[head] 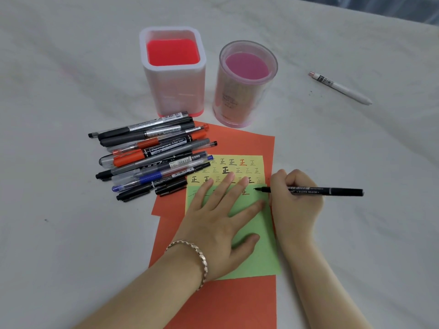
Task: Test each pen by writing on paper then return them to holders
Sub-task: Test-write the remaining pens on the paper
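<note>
Black pen [316, 190] on green paper [251, 224]

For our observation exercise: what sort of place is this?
Probably a cloth-covered table serving as a writing desk: white cloth, square holder, round holder, pile of pens.

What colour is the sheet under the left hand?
Light green; the sheet shows best in the head view.

A black pen [316, 190] lies nearly level, its tip on the green paper [251, 255], which overlaps a marked yellow paper [257, 160]. A pile of pens [154, 157] lies to the left. The square holder [174, 91] and round holder [237, 98] stand upright behind.
</note>
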